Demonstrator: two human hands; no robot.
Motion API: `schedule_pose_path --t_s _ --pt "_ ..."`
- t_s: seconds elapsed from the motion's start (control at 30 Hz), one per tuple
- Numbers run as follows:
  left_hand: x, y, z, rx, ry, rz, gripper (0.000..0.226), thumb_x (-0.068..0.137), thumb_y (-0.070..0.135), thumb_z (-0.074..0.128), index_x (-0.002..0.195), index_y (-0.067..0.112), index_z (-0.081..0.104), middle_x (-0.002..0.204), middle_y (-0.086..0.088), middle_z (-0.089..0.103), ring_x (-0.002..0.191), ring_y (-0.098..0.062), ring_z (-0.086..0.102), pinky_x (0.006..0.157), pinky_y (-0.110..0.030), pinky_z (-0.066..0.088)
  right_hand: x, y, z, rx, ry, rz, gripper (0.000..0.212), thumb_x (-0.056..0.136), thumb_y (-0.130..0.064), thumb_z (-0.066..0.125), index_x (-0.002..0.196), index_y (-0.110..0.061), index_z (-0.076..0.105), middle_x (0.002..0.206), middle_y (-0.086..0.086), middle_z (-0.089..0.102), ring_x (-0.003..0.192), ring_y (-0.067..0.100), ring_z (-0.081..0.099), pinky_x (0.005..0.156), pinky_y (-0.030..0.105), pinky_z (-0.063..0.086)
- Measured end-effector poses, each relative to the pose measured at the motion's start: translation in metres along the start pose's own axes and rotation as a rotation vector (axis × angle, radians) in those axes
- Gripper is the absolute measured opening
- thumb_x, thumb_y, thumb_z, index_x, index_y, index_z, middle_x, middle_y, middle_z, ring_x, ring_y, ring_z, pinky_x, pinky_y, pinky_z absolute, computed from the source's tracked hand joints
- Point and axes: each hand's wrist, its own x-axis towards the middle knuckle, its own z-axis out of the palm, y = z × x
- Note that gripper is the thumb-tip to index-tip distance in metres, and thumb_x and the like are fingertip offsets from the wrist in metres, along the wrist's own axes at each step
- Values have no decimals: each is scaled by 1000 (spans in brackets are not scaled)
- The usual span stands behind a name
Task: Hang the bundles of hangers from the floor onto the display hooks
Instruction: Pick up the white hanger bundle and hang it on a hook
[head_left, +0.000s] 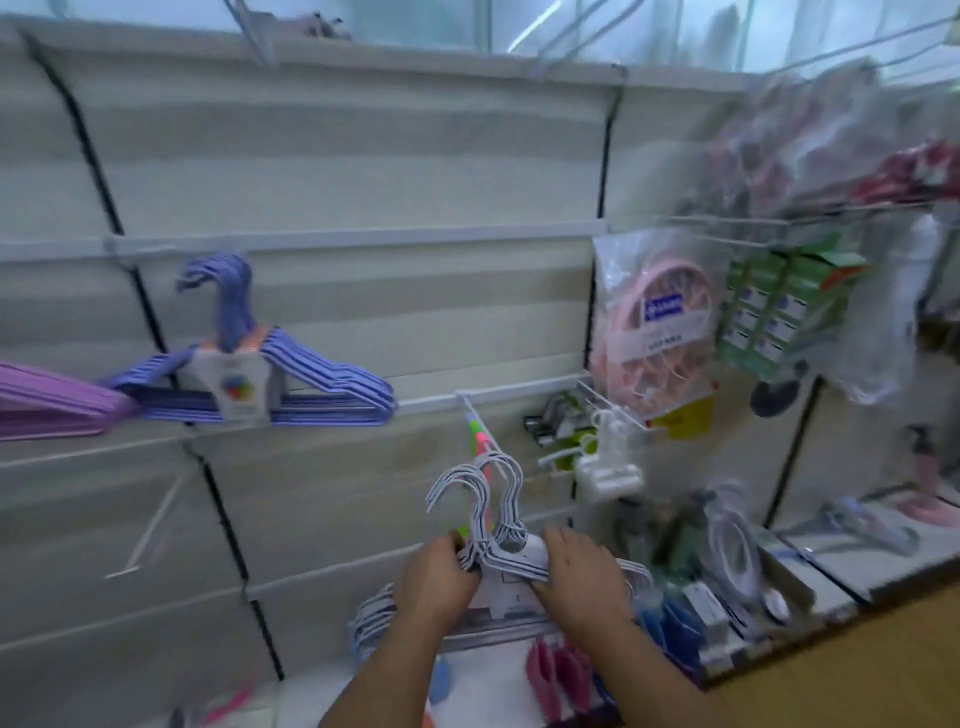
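Both hands clamp a bundle of white wire hangers (506, 551) at its shoulders: the left hand (434, 582) pinches the left side, the right hand (579, 584) presses the right side and paper label. The bundle sits low before the wall, its hooks just below a white display hook (480, 421) carrying pink and green items. The hook tops fan apart, so some could miss that prong and the bundle hang crooked or slip. A blue-violet hanger bundle (260, 379) already hangs further left.

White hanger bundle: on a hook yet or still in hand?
In hand. Both hands, left hand and right hand, grip the white hanger bundle; its hooks curve free.
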Motion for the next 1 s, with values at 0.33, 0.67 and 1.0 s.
schedule_pose_path --t_s 0.33,0.67,1.0 --pt "4 -16 -110 26 215 49 27 87 24 47 110 31 58 112 -2 67 105 -29 61 82 -35 51 43 -90 -63 -6 169 -290 50 48 -21 63 98 -25 66 82 -4 62 70 16 65 53 25 47" --pt "-17 -50 -140 227 251 -59 32 85 3 47 112 20 52 116 -7 61 110 -28 58 81 -35 46 38 -154 -57 14 -100 -226 60 85 -21 42 143 -20 28 135 5 46 129 24 41 104 38 29" --pt "-11 -121 -141 238 -5 5 32 79 23 59 109 16 49 115 -10 61 108 -31 57 83 -36 47 37 -188 -18 139 -180 -170 46 83 -12 49 128 -17 42 132 6 50 123 26 46 95 35 40"
